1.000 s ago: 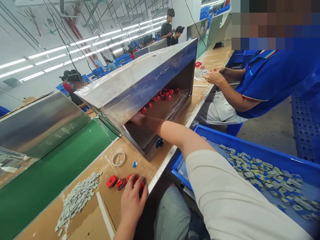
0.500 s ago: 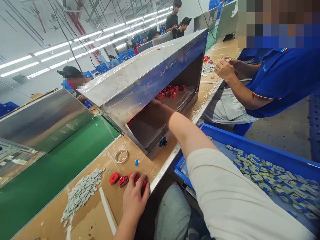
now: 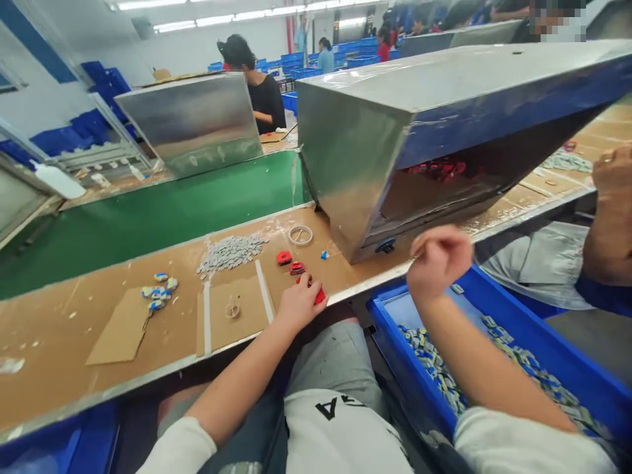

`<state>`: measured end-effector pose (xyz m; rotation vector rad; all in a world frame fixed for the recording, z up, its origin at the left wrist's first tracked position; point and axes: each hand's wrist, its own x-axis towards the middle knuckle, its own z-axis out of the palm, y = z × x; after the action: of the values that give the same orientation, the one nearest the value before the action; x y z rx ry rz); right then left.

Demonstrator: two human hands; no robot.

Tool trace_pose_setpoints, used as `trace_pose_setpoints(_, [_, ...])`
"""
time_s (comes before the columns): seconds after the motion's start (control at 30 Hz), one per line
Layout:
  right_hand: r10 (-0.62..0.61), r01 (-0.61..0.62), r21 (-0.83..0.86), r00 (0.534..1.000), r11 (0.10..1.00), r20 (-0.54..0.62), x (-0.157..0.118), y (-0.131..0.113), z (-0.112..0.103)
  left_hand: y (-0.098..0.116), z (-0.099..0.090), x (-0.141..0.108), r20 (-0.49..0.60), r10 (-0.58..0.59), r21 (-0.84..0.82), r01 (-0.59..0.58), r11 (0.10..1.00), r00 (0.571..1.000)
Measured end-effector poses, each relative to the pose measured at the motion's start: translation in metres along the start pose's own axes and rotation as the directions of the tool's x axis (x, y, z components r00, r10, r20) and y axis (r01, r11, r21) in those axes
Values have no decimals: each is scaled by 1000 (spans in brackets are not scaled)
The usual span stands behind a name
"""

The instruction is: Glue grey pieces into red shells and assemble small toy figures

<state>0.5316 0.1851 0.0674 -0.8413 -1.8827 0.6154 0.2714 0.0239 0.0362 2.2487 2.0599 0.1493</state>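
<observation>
My left hand point(image 3: 297, 304) rests on the bench near its front edge, with its fingers curled over small red plastic pieces point(image 3: 320, 296). Just beyond it lie two more red pieces, one flat point(image 3: 284, 257) and one with dark markings point(image 3: 297, 268). Raised over the near edge of the blue bin, my right hand point(image 3: 439, 260) has its fingers curled together; whatever may be in them is hidden. Behind that hand stands a slanted metal box point(image 3: 355, 151), its front open, with a heap of red pieces point(image 3: 442, 171) in its shadowed inside.
A blue bin point(image 3: 557, 329) of grey, blue and yellow pieces stands at my right. On the bench are a grey pile point(image 3: 232, 253), a tape ring point(image 3: 300, 235), a cardboard sheet point(image 3: 116, 329) and blue-yellow pieces point(image 3: 158, 293). Co-workers sit right and across the green belt point(image 3: 197, 197).
My right hand has come out of the metal box and now hovers in front of it, above the blue bin. The view has swung left. My left hand stays at the red pieces.
</observation>
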Motion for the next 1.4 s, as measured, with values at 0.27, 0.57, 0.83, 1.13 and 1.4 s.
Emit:
trace_pose_setpoints(0.27, [62, -52, 72, 987, 996, -150, -138, -79, 145, -44, -3, -40, -235, 63, -10, -67, 998, 970])
trace_pose_setpoints(0.57, [-15, 21, -8, 897, 1000, 442, -101, -100, 207, -107, -9, -168, -154, -551, -988, -126, 88, 820])
trace_pose_setpoints(0.83, [30, -6, -51, 877, 999, 479, -50, -120, 253, -145, -20, -183, 147, -597, -846, -212, -489, 789])
trace_pose_setpoints(1.13, [-41, 72, -24, 777, 997, 628, -35, -146, 299, -156, -13, -180, -30, -617, -972, -168, -166, 787])
trace_pose_setpoints(1.4, [27, -5, -37, 785, 999, 619, -33, -150, 301, -165, -22, -174, 43, -606, -956, -144, -256, 794])
